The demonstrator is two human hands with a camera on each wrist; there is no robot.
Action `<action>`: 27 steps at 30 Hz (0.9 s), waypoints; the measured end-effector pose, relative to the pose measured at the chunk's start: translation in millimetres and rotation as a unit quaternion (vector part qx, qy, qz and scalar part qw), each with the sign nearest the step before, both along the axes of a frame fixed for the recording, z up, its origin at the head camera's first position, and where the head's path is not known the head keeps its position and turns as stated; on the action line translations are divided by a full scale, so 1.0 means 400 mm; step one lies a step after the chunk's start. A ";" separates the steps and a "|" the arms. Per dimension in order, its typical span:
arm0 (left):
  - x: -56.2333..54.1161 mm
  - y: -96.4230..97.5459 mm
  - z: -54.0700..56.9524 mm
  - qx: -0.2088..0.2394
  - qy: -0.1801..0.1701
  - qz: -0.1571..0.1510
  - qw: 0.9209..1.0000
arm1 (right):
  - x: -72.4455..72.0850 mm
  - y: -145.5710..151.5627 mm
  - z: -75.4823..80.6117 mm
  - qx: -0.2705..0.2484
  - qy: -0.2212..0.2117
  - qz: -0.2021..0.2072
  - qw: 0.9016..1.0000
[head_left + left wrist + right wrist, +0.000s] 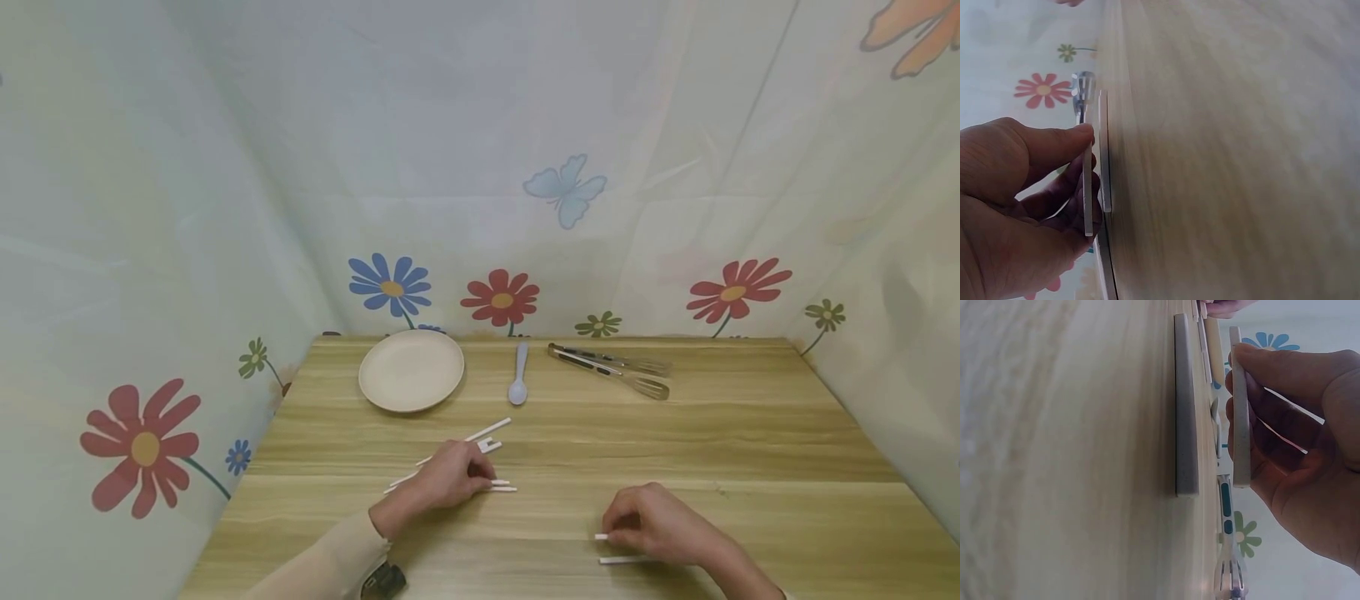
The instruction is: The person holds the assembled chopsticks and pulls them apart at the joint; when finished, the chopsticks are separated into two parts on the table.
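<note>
White, slim and straight, one stick [1087,203] in our left hand [454,473] and another stick [1241,434] in our right hand [654,522] are hovering just above the table [765,442], each grip pinching its own, and we are judging them light, stiff, perhaps slippery, so we are favouring a fingertip hold near mid-length.

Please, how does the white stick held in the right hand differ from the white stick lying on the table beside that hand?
The held white stick is raised, pinched in the right hand; the lying white stick rests on the wood-grain table. In the head view, only a short end of the held white stick shows, but a longer piece of the lying white stick does. Both are straight and roughly parallel.
</note>
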State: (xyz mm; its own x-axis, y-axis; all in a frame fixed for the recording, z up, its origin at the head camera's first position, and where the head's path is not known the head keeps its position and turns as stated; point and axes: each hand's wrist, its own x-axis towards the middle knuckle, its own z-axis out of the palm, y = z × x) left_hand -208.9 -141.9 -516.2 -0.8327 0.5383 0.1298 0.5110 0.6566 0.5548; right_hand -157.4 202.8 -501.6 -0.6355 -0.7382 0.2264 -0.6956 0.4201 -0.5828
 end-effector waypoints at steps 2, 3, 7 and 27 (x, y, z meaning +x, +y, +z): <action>-0.001 0.000 0.001 -0.002 -0.001 -0.002 1.000 | 0.000 0.000 0.000 0.000 -0.002 0.001 1.000; -0.002 0.000 0.002 -0.003 -0.002 -0.003 1.000 | 0.000 0.001 0.000 -0.001 -0.002 0.002 1.000; -0.004 0.000 0.005 -0.009 -0.002 -0.005 1.000 | -0.002 0.001 0.000 0.002 -0.001 0.002 1.000; 0.004 0.002 -0.002 -0.037 0.013 -0.001 0.999 | 0.005 0.004 0.003 0.015 -0.003 0.007 1.000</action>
